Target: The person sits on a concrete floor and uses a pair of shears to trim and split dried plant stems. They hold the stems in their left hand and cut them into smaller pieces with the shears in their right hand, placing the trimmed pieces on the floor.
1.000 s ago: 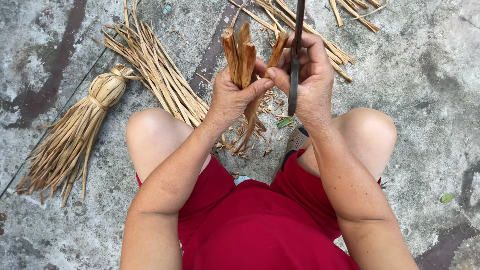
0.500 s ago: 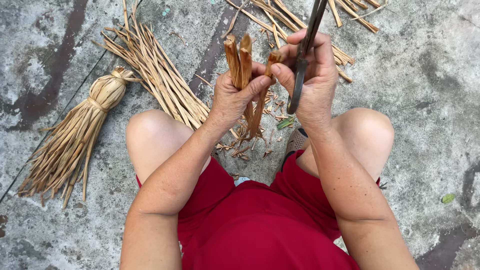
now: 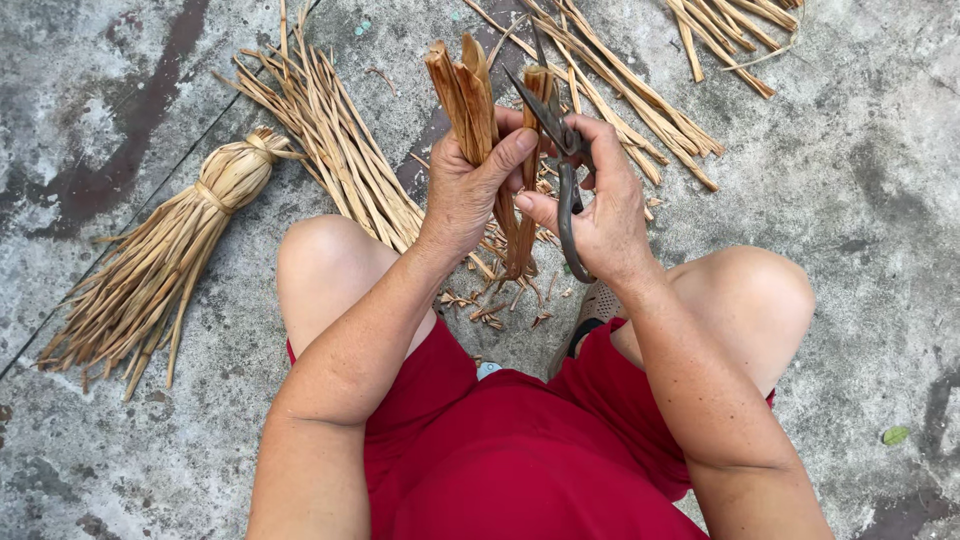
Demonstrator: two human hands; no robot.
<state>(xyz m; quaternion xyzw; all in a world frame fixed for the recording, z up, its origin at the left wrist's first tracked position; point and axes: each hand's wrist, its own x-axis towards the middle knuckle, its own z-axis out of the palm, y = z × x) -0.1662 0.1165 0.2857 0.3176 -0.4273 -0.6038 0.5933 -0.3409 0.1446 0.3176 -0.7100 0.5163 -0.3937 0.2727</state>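
A tied straw bundle [image 3: 160, 270] lies on the concrete floor [image 3: 880, 230] at far left, loose strips [image 3: 330, 150] just right of it. Above the knees, the left hand [image 3: 470, 190] has its grip pressed around a bunch of reed stalks [image 3: 465, 95] held upright. The right hand [image 3: 600, 210] pinches dark scissors [image 3: 560, 150], blades parted at the stalk tops; more strips [image 3: 640, 110] lie beyond.
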